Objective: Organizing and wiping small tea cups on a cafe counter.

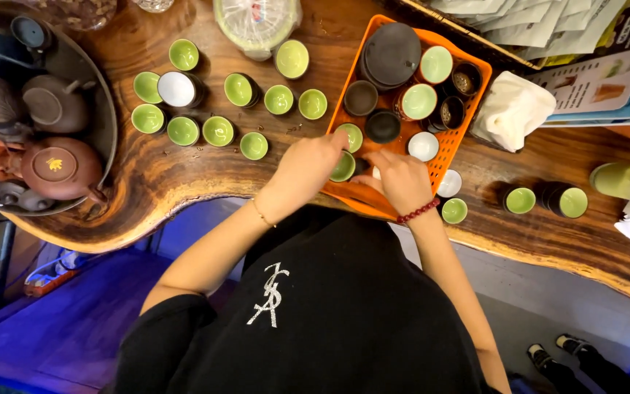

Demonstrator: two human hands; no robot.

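Note:
An orange perforated tray [468, 98] sits on the wooden counter and holds several small dark teacups with green or white insides, plus a dark lidded pot [391, 52]. My left hand [313, 166] reaches into the tray's near left corner, and its fingers pinch a green-lined cup [343, 168]. Its index finger touches a second green cup [352, 136]. My right hand [402, 181], with a red bead bracelet at the wrist, lies beside it in the tray. Its fingers curl over a small white-lined cup [376, 173] that is mostly hidden.
Several green-lined cups [218, 130] stand loose on the counter [154, 175] left of the tray, and more [520, 200] stand to its right. A round dark tray [107, 124] at the far left holds brown clay teapots [60, 168]. A white cloth [508, 109] and papers lie at the back right.

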